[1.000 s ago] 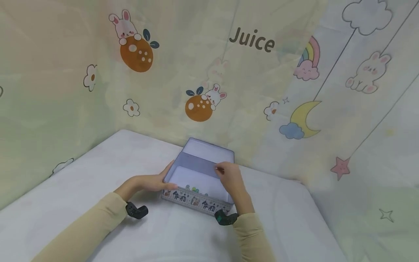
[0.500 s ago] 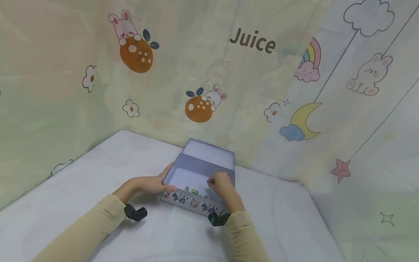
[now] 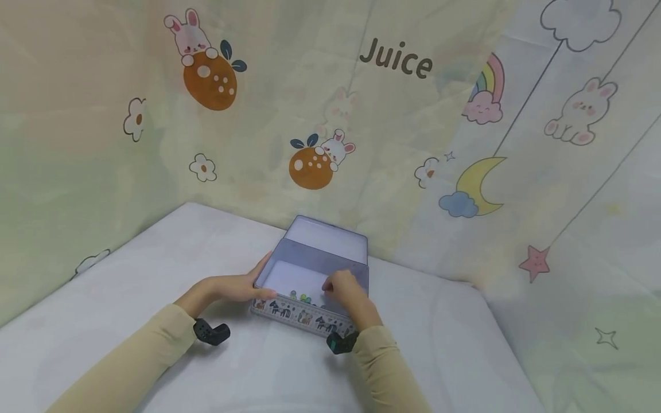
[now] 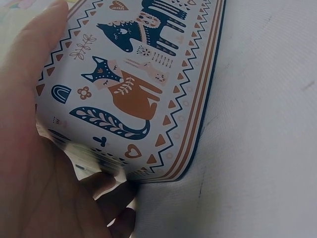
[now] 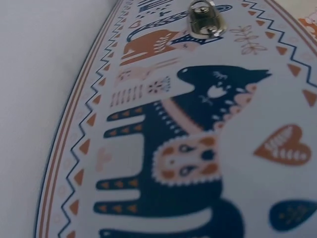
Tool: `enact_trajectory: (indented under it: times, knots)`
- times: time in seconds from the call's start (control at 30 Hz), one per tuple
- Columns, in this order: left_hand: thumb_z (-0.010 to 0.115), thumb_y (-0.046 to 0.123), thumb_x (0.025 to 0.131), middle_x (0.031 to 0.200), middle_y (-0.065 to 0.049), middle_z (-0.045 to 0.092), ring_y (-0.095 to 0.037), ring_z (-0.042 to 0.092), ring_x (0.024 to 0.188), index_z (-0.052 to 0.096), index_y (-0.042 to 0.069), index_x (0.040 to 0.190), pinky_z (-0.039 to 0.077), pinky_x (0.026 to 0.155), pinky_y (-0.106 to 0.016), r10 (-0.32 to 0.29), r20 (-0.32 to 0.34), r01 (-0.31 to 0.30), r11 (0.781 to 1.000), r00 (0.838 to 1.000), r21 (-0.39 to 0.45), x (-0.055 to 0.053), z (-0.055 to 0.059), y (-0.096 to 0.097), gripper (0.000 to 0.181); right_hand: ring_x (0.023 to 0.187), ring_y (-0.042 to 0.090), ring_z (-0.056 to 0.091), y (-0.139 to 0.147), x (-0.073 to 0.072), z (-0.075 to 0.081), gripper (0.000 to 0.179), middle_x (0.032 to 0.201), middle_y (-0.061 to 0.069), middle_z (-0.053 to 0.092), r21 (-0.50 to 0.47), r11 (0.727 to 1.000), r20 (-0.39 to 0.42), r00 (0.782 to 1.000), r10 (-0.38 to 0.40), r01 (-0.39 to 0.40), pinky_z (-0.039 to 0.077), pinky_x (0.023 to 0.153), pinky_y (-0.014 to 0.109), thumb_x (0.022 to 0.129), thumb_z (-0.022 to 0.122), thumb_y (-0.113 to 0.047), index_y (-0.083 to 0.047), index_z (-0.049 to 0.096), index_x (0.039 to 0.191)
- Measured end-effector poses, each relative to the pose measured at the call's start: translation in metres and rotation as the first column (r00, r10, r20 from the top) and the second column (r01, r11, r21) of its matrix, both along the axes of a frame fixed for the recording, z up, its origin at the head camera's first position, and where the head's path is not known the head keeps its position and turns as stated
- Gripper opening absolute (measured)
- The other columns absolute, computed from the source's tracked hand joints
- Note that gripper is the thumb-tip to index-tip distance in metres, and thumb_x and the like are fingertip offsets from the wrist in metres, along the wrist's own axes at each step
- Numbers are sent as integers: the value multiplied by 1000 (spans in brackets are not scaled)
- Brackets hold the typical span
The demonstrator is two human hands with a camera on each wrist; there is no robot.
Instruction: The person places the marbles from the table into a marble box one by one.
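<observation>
A hinged tin box (image 3: 291, 314) with animal patterns stands on the table, its lid (image 3: 327, 236) tipped back. My left hand (image 3: 236, 288) grips the box's left end, thumb over the front rim; in the left wrist view, its fingers (image 4: 116, 201) reach round the corner near the bottom. Several small green and yellowish balls (image 3: 302, 297) lie inside along the front wall. Over the box's right half, my right hand (image 3: 347, 288) reaches in with bent fingers; I cannot tell if they pinch something. The right wrist view shows only the patterned wall (image 5: 198, 163) and a metal clasp (image 5: 204, 20).
The table (image 3: 289, 376) has a white cover. A curtain (image 3: 248, 132) printed with rabbits, oranges and clouds hangs behind the table and along its sides. A dark wrist camera (image 3: 212, 332) sits on the left wrist, another (image 3: 341, 343) on the right.
My right hand has come down from near the back wall, forward and slightly left into the box, and now stays there. My left hand keeps its grip on the box end.
</observation>
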State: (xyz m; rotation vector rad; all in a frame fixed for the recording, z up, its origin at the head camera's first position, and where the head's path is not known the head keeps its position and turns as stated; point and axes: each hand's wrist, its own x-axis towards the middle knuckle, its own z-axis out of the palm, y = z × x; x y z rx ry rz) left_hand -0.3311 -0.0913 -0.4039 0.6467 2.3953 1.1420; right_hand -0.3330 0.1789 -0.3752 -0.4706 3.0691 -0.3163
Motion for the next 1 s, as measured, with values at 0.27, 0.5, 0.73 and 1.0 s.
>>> enact_trajectory:
  times: [0.27,0.5,0.73,1.0]
  knots:
    - [55,61,78,150,-9,-22,-32,-7,139,-29,36,136,4,109,-56,20,3,-20,1000,1000,-4,0,-1,2,105,79,12,64,0,3,-2,10,85,0,70,58,995,47,996,77,-80,52,73,24,78,67,-9,-14,72,85]
    - [55,56,81,150,-9,-22,-33,-8,138,-29,33,137,3,109,-57,1,-3,-1,1000,1000,9,-2,2,3,103,80,12,64,2,3,0,10,84,-1,70,77,995,56,996,66,-70,52,73,25,78,67,-9,-15,73,84]
    - [55,56,80,150,-10,-20,-33,-7,139,-27,34,137,4,108,-57,2,-4,-2,1000,1000,20,-6,1,5,103,82,13,64,6,-1,1,10,86,0,70,90,993,46,997,68,-72,52,75,26,79,67,-10,-16,72,86]
    - [55,58,80,150,-10,-18,-34,-2,139,-27,36,137,8,108,-57,1,-15,-1,1000,1000,-4,0,-1,5,103,78,11,64,6,7,3,10,85,0,70,49,996,40,997,70,-71,52,71,24,82,64,-17,-14,72,88]
